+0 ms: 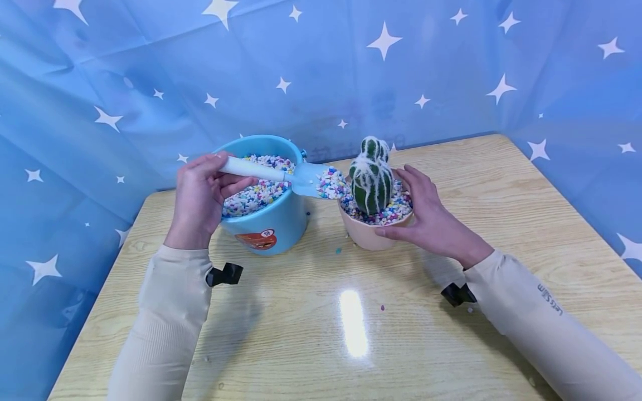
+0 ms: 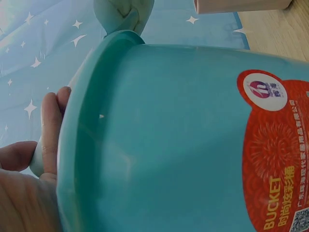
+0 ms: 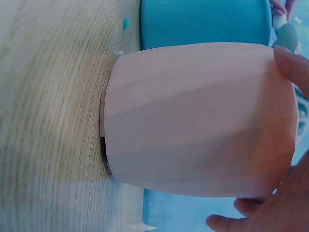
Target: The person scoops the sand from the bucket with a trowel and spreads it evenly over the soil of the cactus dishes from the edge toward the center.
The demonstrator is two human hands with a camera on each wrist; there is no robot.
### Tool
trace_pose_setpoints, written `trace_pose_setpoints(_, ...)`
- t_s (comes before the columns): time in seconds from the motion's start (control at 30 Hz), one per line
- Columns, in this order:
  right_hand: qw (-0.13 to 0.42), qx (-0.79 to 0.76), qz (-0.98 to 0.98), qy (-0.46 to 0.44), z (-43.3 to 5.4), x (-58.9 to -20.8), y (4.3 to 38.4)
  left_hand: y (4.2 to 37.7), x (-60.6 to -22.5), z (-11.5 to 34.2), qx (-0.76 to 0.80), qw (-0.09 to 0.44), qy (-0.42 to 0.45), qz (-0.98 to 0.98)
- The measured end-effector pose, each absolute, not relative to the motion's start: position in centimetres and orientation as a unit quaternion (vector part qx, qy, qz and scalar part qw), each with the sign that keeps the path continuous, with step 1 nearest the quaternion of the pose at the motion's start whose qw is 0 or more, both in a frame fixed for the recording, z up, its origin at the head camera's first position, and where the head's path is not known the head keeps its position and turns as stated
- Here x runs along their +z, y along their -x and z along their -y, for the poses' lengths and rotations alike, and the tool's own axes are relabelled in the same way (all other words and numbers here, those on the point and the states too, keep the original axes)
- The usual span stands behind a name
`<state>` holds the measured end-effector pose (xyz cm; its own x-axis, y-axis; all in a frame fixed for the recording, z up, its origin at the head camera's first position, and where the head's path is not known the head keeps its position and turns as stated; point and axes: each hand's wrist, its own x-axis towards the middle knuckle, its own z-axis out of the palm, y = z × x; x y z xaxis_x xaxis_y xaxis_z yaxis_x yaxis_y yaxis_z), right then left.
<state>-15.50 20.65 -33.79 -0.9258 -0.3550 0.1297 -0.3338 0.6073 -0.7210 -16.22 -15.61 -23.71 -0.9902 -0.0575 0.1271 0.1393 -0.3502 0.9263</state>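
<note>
My left hand (image 1: 198, 192) grips the white handle of a small shovel (image 1: 307, 181) above the blue bucket (image 1: 281, 223). Colourful pebbles (image 1: 331, 182) lie on the shovel's light blue blade, and its tip overlaps the left rim of a pink flowerpot (image 1: 368, 238). In that pot a green cactus (image 1: 372, 186) with white threads stands upright among more pebbles. On the pot's right side, my right hand (image 1: 426, 214) holds the rim, thumb at the front and fingers toward the back. The right wrist view shows the pot's smooth wall (image 3: 193, 121) with the thumb at its rim.
Pebbles (image 1: 266, 195) fill much of the bucket, which has a red label (image 1: 258, 239). A few stray pebbles (image 1: 383, 307) are scattered on the wooden table (image 1: 301, 334). Behind the table hangs a blue cloth (image 1: 321, 72) with white stars.
</note>
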Motion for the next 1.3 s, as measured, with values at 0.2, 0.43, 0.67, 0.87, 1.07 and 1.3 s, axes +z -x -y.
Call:
trace_pose_setpoints(0.2,0.010,-0.398,-0.896,0.195,-20.7,-33.7,15.5,16.3,-23.5,15.4,-0.819,0.066,0.036,0.569)
trace_pose_setpoints(0.43,0.013,-0.400,-0.895,0.199,-20.7,-33.7,15.7,16.4,-23.4,15.1,-0.814,0.069,0.030,0.575)
trace_pose_setpoints(0.67,0.000,-0.402,-0.895,0.193,-20.7,-33.6,15.7,16.3,-23.3,14.7,-0.804,0.074,0.043,0.589)
trace_pose_setpoints(0.87,0.010,-0.408,-0.891,0.198,-20.8,-33.7,15.7,16.2,-23.1,14.2,-0.801,0.075,0.051,0.591)
trace_pose_setpoints(1.07,0.002,-0.413,-0.890,0.191,-20.7,-33.9,15.7,16.3,-22.9,13.7,-0.800,0.077,0.050,0.593)
trace_pose_setpoints(1.3,0.008,-0.414,-0.889,0.197,-20.8,-33.9,15.7,16.3,-22.6,13.2,-0.786,0.073,0.064,0.610)
